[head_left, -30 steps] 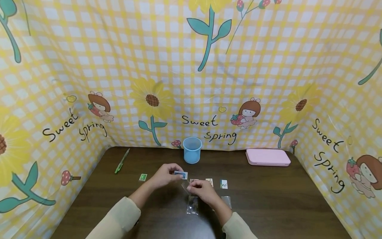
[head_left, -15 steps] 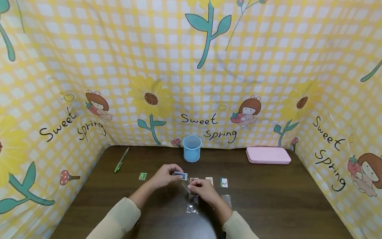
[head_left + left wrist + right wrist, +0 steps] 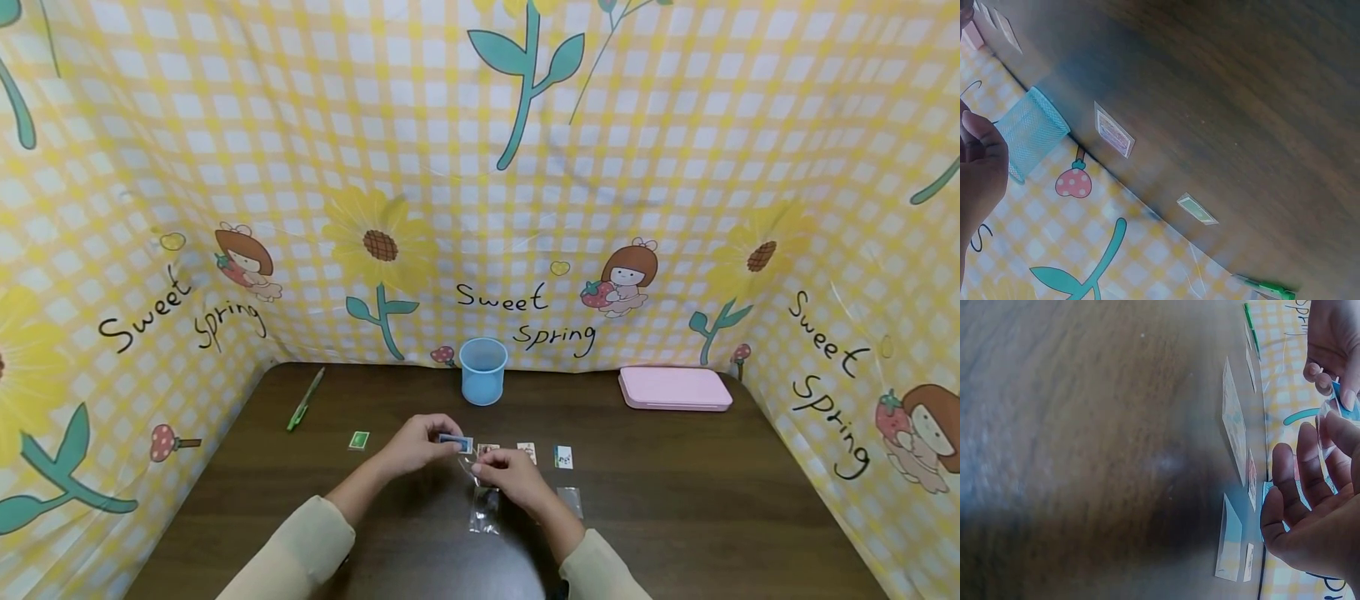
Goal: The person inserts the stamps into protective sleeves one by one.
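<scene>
My left hand (image 3: 422, 442) pinches a small blue stamp-like card (image 3: 456, 443) with a pale border, above the table. Close beside it, my right hand (image 3: 513, 477) pinches a clear plastic sleeve (image 3: 469, 468), thumb against fingertip. In the right wrist view the sleeve (image 3: 1324, 434) meets the blue card (image 3: 1347, 406) between both hands; whether the card's edge is inside cannot be told. More small cards lie beyond the right hand: a reddish one (image 3: 489, 449), a cream one (image 3: 527, 452) and a white one (image 3: 563, 457). A green card (image 3: 359, 440) lies left.
Clear sleeves (image 3: 484, 510) (image 3: 570, 502) lie nearer me on the dark table (image 3: 420, 550). A light-blue mesh cup (image 3: 483, 375) stands at the back, a pink case (image 3: 675, 389) back right, a green pen (image 3: 306, 400) back left. Patterned cloth (image 3: 495, 208) walls the table.
Both hands stay nearly in place. The blue card has tipped slightly, and the sleeve has shifted a little closer to it. The head view has tilted slightly.
</scene>
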A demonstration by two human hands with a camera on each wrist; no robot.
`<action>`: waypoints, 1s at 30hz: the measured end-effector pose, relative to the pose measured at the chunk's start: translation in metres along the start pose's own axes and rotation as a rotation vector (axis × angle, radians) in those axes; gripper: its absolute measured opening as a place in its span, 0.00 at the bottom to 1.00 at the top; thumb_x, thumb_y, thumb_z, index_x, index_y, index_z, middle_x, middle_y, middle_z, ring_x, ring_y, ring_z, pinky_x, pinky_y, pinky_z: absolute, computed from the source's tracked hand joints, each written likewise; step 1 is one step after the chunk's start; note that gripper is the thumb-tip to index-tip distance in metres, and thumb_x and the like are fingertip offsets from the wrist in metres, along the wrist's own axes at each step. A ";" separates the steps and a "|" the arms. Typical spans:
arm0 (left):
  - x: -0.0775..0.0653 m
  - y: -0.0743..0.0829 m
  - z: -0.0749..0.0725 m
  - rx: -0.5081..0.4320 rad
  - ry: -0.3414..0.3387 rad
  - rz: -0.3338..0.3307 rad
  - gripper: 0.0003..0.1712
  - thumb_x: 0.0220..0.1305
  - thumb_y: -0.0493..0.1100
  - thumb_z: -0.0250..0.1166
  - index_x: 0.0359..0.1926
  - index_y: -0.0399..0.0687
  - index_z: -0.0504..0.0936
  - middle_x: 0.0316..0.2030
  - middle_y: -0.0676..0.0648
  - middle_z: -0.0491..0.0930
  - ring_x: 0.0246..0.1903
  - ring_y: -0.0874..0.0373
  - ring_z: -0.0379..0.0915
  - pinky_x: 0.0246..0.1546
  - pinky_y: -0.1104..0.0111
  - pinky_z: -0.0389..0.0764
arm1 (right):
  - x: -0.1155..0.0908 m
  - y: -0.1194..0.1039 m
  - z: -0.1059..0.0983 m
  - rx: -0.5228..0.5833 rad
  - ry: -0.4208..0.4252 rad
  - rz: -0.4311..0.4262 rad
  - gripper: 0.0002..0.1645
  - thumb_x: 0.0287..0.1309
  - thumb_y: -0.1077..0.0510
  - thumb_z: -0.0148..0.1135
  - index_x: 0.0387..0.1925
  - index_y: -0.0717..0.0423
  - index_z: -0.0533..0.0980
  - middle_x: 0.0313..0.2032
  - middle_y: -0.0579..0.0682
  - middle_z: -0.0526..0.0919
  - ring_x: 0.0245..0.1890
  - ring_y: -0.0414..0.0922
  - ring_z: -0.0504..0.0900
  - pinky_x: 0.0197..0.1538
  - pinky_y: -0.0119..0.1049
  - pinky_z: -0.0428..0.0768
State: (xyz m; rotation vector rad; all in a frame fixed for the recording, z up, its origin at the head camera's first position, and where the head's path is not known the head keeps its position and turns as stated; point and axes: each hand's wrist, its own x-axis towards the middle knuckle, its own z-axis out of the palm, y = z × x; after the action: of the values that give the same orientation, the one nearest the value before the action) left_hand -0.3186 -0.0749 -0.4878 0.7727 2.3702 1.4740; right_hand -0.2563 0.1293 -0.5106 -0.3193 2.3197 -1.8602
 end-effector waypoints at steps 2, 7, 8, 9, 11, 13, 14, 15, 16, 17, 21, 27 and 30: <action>-0.002 0.006 -0.001 -0.015 -0.013 -0.006 0.04 0.59 0.34 0.65 0.36 0.38 0.80 0.29 0.41 0.78 0.25 0.58 0.67 0.24 0.71 0.70 | 0.000 0.000 0.000 0.004 0.000 0.002 0.10 0.59 0.62 0.61 0.34 0.69 0.79 0.31 0.49 0.78 0.31 0.40 0.72 0.35 0.31 0.72; -0.004 0.006 -0.001 -0.014 -0.036 -0.002 0.05 0.59 0.34 0.65 0.36 0.37 0.80 0.27 0.45 0.76 0.25 0.58 0.67 0.24 0.71 0.71 | 0.000 -0.001 0.000 0.012 -0.006 0.013 0.10 0.59 0.63 0.61 0.34 0.70 0.79 0.30 0.50 0.78 0.31 0.40 0.73 0.35 0.31 0.73; -0.004 0.003 -0.001 -0.009 -0.038 -0.003 0.04 0.59 0.35 0.65 0.36 0.38 0.80 0.27 0.47 0.76 0.24 0.58 0.67 0.23 0.71 0.71 | 0.000 -0.001 0.000 0.012 -0.006 0.015 0.10 0.59 0.63 0.61 0.35 0.70 0.79 0.31 0.51 0.78 0.31 0.40 0.73 0.35 0.31 0.73; -0.004 -0.001 0.000 -0.004 -0.041 -0.001 0.04 0.59 0.35 0.65 0.36 0.39 0.80 0.26 0.48 0.75 0.24 0.59 0.67 0.23 0.71 0.71 | 0.000 -0.002 0.000 0.014 -0.006 0.014 0.10 0.59 0.63 0.61 0.35 0.71 0.79 0.31 0.51 0.78 0.31 0.40 0.73 0.35 0.31 0.73; -0.002 -0.010 0.001 -0.003 -0.050 -0.006 0.05 0.59 0.36 0.66 0.36 0.40 0.80 0.26 0.50 0.76 0.24 0.60 0.68 0.23 0.71 0.72 | -0.001 -0.002 0.000 0.019 -0.006 0.010 0.10 0.59 0.63 0.61 0.35 0.71 0.79 0.31 0.52 0.79 0.31 0.40 0.73 0.35 0.31 0.73; 0.000 -0.017 0.002 -0.006 -0.058 -0.005 0.05 0.58 0.37 0.66 0.36 0.41 0.81 0.25 0.49 0.76 0.23 0.61 0.69 0.23 0.71 0.73 | -0.001 -0.002 -0.001 0.023 -0.004 0.003 0.11 0.59 0.63 0.61 0.35 0.71 0.79 0.32 0.53 0.79 0.31 0.40 0.73 0.35 0.31 0.73; 0.000 -0.018 0.001 -0.011 -0.064 0.000 0.05 0.58 0.37 0.66 0.36 0.41 0.80 0.25 0.48 0.76 0.23 0.60 0.70 0.23 0.71 0.73 | -0.002 -0.003 -0.001 0.025 -0.004 0.001 0.11 0.58 0.63 0.61 0.35 0.72 0.79 0.32 0.53 0.79 0.31 0.40 0.73 0.35 0.30 0.73; 0.000 -0.019 0.001 -0.016 -0.071 0.005 0.05 0.58 0.37 0.66 0.36 0.41 0.80 0.25 0.47 0.76 0.23 0.59 0.71 0.23 0.71 0.73 | -0.002 -0.003 -0.001 0.026 -0.004 -0.001 0.11 0.58 0.64 0.61 0.34 0.72 0.79 0.32 0.53 0.79 0.31 0.40 0.72 0.35 0.30 0.73; 0.001 -0.020 0.001 -0.019 -0.078 0.008 0.06 0.58 0.37 0.67 0.36 0.41 0.80 0.24 0.47 0.77 0.23 0.57 0.71 0.22 0.71 0.73 | -0.002 -0.003 -0.001 0.026 -0.005 -0.002 0.11 0.58 0.64 0.62 0.34 0.72 0.78 0.31 0.53 0.79 0.31 0.40 0.72 0.35 0.30 0.72; 0.001 -0.020 0.000 -0.020 -0.084 0.011 0.06 0.57 0.37 0.67 0.36 0.41 0.80 0.24 0.46 0.77 0.23 0.55 0.72 0.22 0.71 0.73 | -0.002 -0.003 -0.001 0.023 -0.006 -0.004 0.10 0.58 0.64 0.62 0.34 0.73 0.78 0.31 0.54 0.79 0.31 0.40 0.72 0.34 0.30 0.72; 0.000 -0.020 -0.001 -0.019 -0.102 -0.002 0.06 0.57 0.37 0.67 0.36 0.41 0.80 0.24 0.47 0.77 0.25 0.42 0.74 0.23 0.69 0.74 | 0.000 0.002 -0.001 0.015 -0.009 -0.014 0.10 0.57 0.65 0.62 0.33 0.73 0.78 0.29 0.53 0.78 0.30 0.40 0.72 0.34 0.29 0.72; -0.002 -0.022 -0.002 -0.031 -0.122 0.032 0.06 0.58 0.38 0.67 0.36 0.41 0.80 0.26 0.52 0.78 0.24 0.47 0.76 0.24 0.63 0.78 | 0.008 0.024 -0.001 0.009 -0.005 -0.008 0.10 0.57 0.61 0.63 0.34 0.68 0.80 0.30 0.48 0.79 0.29 0.38 0.72 0.33 0.29 0.72; -0.003 -0.022 -0.002 -0.048 -0.131 0.045 0.07 0.58 0.38 0.66 0.37 0.41 0.80 0.27 0.52 0.79 0.22 0.54 0.76 0.25 0.63 0.79 | 0.010 0.030 -0.001 -0.004 -0.010 -0.004 0.10 0.57 0.59 0.65 0.33 0.65 0.80 0.29 0.47 0.78 0.29 0.38 0.72 0.33 0.29 0.72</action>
State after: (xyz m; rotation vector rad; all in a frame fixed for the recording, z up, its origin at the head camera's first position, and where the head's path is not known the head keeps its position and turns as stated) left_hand -0.3243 -0.0860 -0.5067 0.8875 2.2268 1.4448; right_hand -0.2688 0.1341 -0.5393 -0.3323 2.3182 -1.8522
